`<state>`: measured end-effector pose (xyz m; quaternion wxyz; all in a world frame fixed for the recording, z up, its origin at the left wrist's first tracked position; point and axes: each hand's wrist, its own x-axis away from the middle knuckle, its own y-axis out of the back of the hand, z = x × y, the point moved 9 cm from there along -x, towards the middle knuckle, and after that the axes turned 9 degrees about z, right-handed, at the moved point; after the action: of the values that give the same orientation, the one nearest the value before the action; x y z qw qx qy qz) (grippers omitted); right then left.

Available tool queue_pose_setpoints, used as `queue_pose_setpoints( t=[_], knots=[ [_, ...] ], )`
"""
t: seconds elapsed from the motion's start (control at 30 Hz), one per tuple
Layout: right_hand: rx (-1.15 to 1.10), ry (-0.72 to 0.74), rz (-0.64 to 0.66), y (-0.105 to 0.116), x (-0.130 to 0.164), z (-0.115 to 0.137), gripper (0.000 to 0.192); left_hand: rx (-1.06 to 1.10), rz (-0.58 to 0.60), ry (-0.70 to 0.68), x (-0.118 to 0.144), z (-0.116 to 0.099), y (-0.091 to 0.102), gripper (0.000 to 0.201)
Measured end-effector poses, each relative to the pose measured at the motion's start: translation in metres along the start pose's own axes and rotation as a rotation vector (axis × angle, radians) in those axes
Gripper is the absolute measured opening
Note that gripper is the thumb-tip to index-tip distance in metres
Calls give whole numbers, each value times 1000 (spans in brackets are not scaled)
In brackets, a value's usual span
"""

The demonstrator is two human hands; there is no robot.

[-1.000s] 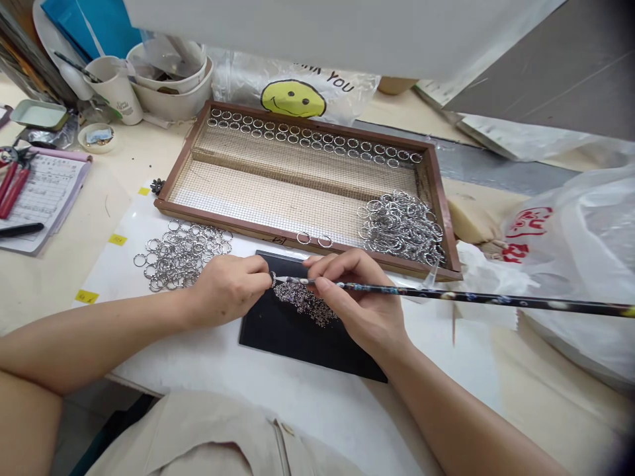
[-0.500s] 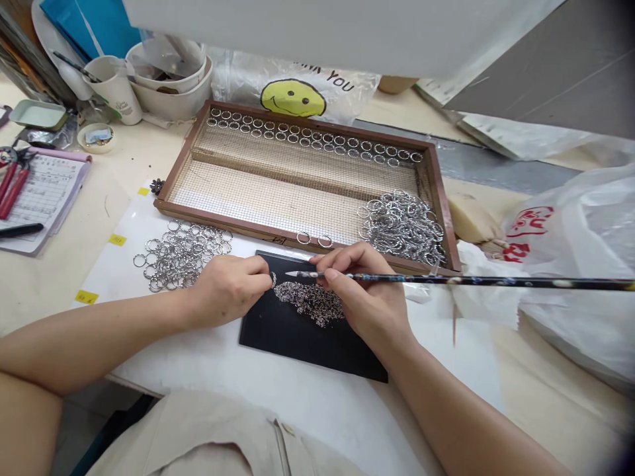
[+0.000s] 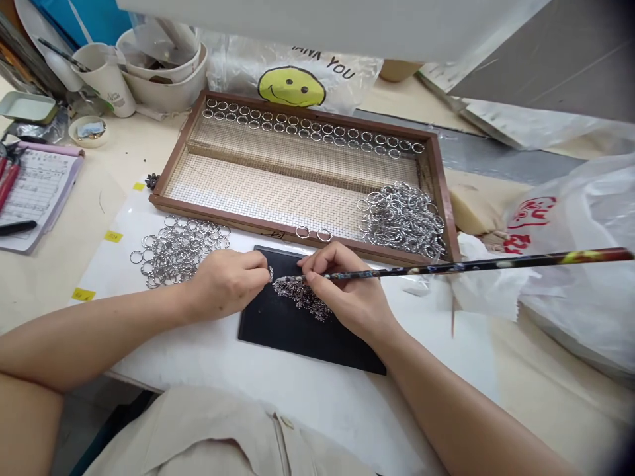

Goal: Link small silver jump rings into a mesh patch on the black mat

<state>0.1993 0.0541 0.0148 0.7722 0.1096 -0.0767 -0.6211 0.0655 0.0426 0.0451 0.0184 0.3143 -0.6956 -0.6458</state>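
Note:
My left hand (image 3: 231, 281) is closed in a pinch on a small silver ring (image 3: 270, 274), whose edge shows past the fingertips. In my right hand (image 3: 350, 284) is a long dark patterned pencil-like stick (image 3: 421, 270) with a pale pointed tip. That tip touches or hovers just above a heap of tiny silver beads (image 3: 307, 301), close to the ring. The beads lie on a black board (image 3: 297, 344) under both hands. Left of the board, loose silver rings (image 3: 181, 251) form a pile on white paper.
Beyond the board stands a brown-framed mesh tray (image 3: 258, 221), with rings in rows along its back and a heap of rings (image 3: 401, 221) at its right. Plastic bags (image 3: 585, 264) stand at right. Cups, a notepad (image 3: 40, 192) and red-handled pliers (image 3: 8, 182) are at left.
My right hand has moved slightly left, and the stick's tip has dropped to the beads beside the ring while its far end has risen. My left hand still pinches the ring.

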Motion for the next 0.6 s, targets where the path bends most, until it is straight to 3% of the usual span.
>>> queue_pose_setpoints(
  t=[0.6],
  knots=[
    [22,32,93,-12,2,-3,18,2,7,-11,1,0,-2,26]
  ],
)
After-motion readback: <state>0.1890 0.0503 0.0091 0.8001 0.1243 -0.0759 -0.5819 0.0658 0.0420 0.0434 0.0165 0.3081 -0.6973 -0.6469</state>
